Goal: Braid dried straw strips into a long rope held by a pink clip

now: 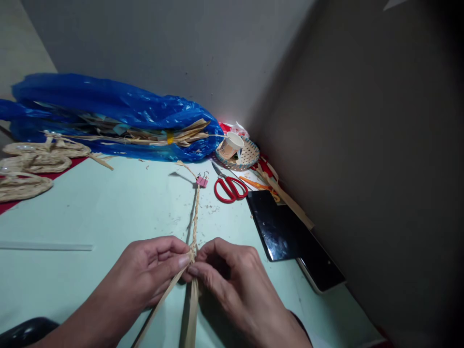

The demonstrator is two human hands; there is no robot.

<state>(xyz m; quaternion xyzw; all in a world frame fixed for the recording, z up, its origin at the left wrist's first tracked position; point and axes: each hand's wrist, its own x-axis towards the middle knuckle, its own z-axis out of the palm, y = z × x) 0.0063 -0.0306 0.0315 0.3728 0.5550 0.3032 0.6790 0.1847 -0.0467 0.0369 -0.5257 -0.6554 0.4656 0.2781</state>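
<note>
A pale green tabletop (108, 208) meets the wall, a crumpled blue plastic bag (101, 92) stretched along its far left edge, a bundle of dry strips (190, 133) lying in its opening. At the near center, two bare hands meet at a straw braid: the right hand (235, 275), thumb and fingers drawn together, grips strips at the working end, while the left hand (155, 270) pinches it between thumb and forefinger. The straw braid (196, 212) lies lengthwise, its long axis running almost straight away from the person and leaning slightly right toward the far end. From the hands, loose strips (193, 309) trail toward the person, one angling off to the left. Two dark flat devices (275, 227) overlap at right, beyond the right hand. Near the wall's corner, a shallow woven basket (250, 154) sits by a tilted paper cup (232, 145). Red-handled scissors (225, 179) lie open nearby, their blades pointing away to the upper left. Just beside them, a pink binder clip (202, 181) clasps the braid's far end.
</note>
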